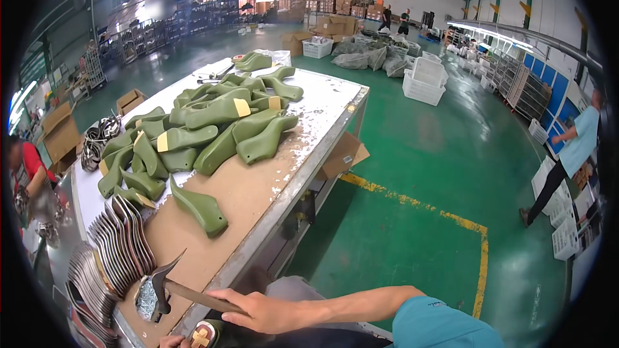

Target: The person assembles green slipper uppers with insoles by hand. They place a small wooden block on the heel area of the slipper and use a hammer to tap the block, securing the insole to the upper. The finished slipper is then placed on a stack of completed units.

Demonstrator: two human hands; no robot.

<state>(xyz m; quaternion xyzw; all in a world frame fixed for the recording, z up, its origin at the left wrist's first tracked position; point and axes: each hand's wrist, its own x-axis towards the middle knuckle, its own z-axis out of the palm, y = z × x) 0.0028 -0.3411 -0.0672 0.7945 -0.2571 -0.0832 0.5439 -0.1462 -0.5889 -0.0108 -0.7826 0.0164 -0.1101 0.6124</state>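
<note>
Right hand grips a hammer over the table's near corner; left fingertips meet a green shoe last

At the far left, a co-worker in a red top (pixel 37 166) stands beside the long, white-topped table (pixel 325 100). A tangled black-and-silver bundle (pixel 98 138) lies at the table's left side. Nearer, rows of thin, curved, dark-and-silver insole-shaped pieces (pixel 124 235) stand packed on edge at the near left corner. Just beside them is a heap of small silvery metal pieces (pixel 147 298), and the dark metal head of the wooden-handled hammer (pixel 196 296) is over its right side.

At the lower edge, the left hand (pixel 173 342) shows only its fingertips, against the left side of a green last with a yellow cross on its sole (pixel 205 334); the rest is cut off, so I cannot tell how tightly they close. This last is at the lower edge of the view, just off the table's near edge.

A lone olive-green plastic last (pixel 198 209) lies on a brown sheet (pixel 255 190), and a large pile of similar lasts (pixel 209 113) spreads behind it. The right hand (pixel 261 311) has its fingers wrapped around the hammer's handle.

Farther right, white plastic crates (pixel 422 87) sit on the green floor (pixel 400 245), and a co-worker in a light-blue shirt (pixel 578 138) stands near the right edge.
</note>
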